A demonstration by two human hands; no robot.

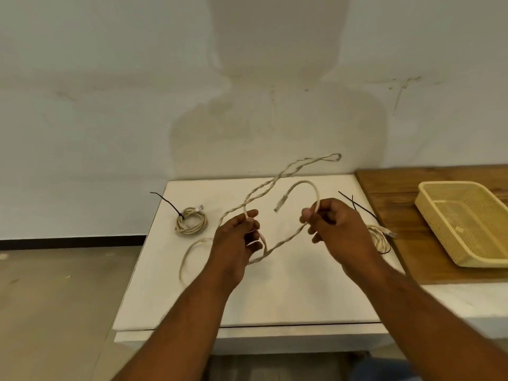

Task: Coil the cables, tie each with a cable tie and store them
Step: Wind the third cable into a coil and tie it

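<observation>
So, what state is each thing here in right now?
Loose cable: uncoiled, twisted, held up.
Left grip: holds the cable.
Right grip: pinches the cable.
Left coil: wound, tied with a black tie.
Right coil: wound, partly hidden.
Spare ties: lying loose.
Basket: empty.

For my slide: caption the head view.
Left hand and right hand hold a twisted beige cable over a white table.

Beige cable [286, 239] — gripped between both hands
</observation>
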